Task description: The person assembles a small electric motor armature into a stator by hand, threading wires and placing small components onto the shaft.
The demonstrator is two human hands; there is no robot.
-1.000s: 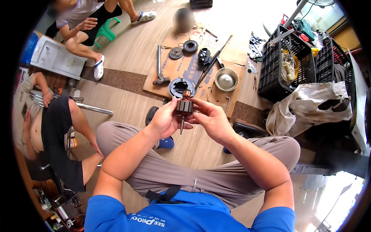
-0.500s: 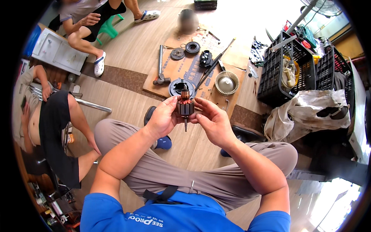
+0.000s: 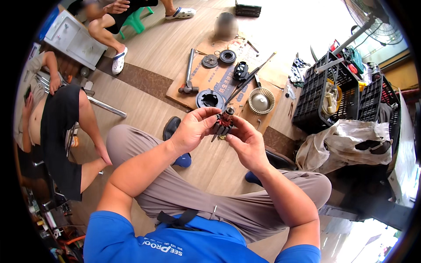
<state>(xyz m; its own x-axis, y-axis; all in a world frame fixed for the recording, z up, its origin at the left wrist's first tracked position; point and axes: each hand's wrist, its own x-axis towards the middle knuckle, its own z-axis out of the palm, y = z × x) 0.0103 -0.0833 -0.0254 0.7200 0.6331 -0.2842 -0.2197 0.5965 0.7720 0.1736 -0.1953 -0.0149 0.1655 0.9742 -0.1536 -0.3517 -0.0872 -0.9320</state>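
Between my two hands is a small motor armature [image 3: 223, 126] with a dark slotted core, copper windings and a thin shaft, held tilted above the floor before my knees. My left hand [image 3: 195, 130] grips its left side with thumb and fingers. My right hand [image 3: 245, 141] closes on the other side, thumb low against the core. Just beyond lies a round black motor housing [image 3: 209, 99] on a cardboard sheet [image 3: 180, 83]. A pale finned blower wheel [image 3: 261, 101] rests to its right, and a hammer [image 3: 189, 74] to its left.
A black ring [image 3: 227, 56], a flat disc [image 3: 210, 61] and a black plastic part [image 3: 240, 70] lie farther back on the cardboard. Black crates [image 3: 313, 101] with a dirty cloth [image 3: 344, 144] stand right. One person sits at left, hand [image 3: 55, 85]; another sits farther back, shoe [image 3: 119, 60].
The armature has turned from upright to tilted, its shaft end swinging lower left. Both hands have shifted slightly right with it, and the whole view has moved a little.
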